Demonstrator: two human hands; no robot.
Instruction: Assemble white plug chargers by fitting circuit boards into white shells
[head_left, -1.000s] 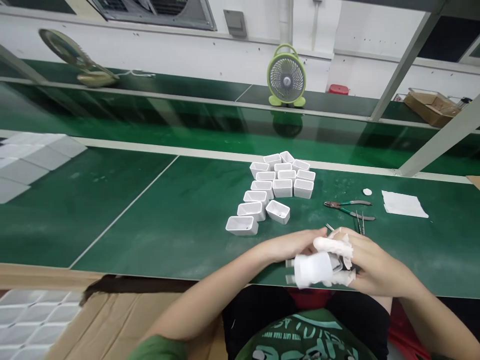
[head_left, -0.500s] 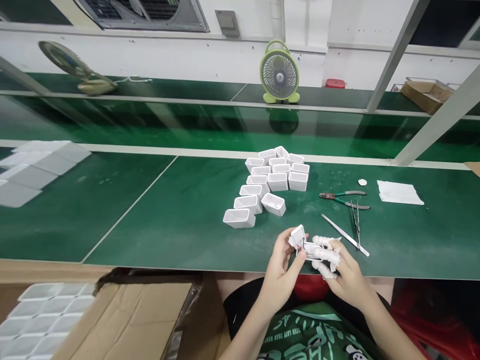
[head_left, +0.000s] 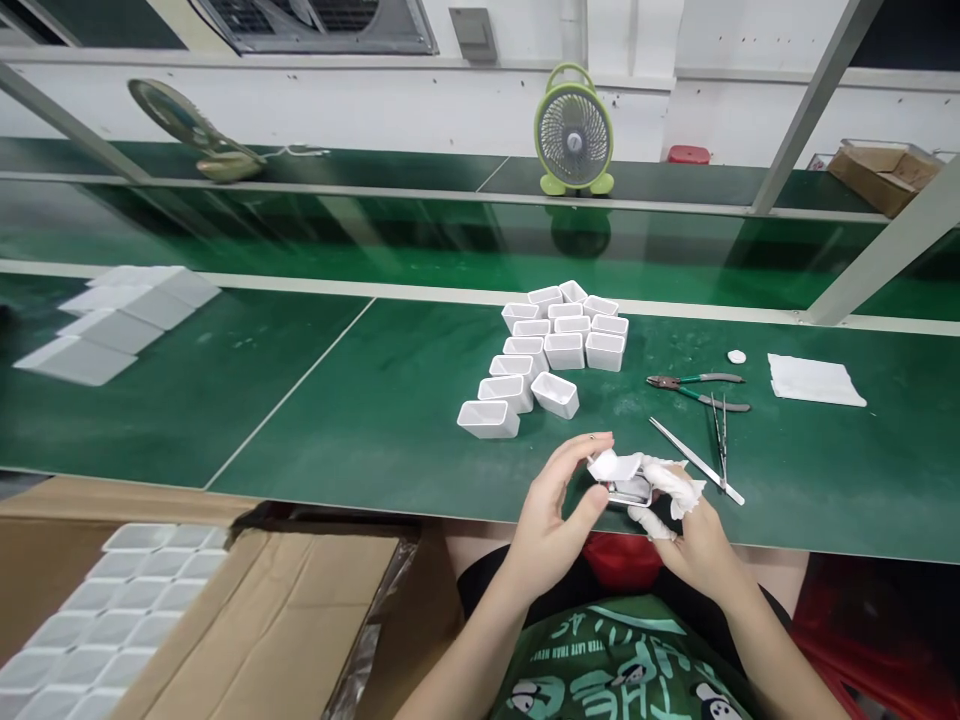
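My left hand (head_left: 551,525) grips the left end of a small white plastic case (head_left: 628,491) between thumb and fingers, just above the table's front edge. From the other side my right hand (head_left: 701,545) holds the same case. White crinkled coverings (head_left: 675,488) wrap its fingers and partly hide the case. Inside the case a greyish part shows, too small to name. Beyond the right hand lie a pair of tweezers (head_left: 696,460), a second pair of tweezers (head_left: 720,440) with parted tips, and green-handled pliers (head_left: 697,380).
Several white open boxes (head_left: 489,420) stand grouped mid-table. A folded white cloth (head_left: 816,380) and a white disc (head_left: 736,356) lie right. White stacked pieces (head_left: 75,360) are far left. A cardboard box (head_left: 262,620) with white trays (head_left: 112,630) stands lower left; a green fan (head_left: 574,135) is behind.
The case has turned in my hands; the raised white piece at its left now lies flatter, and the red wire no longer shows. The whole view has shifted slightly.
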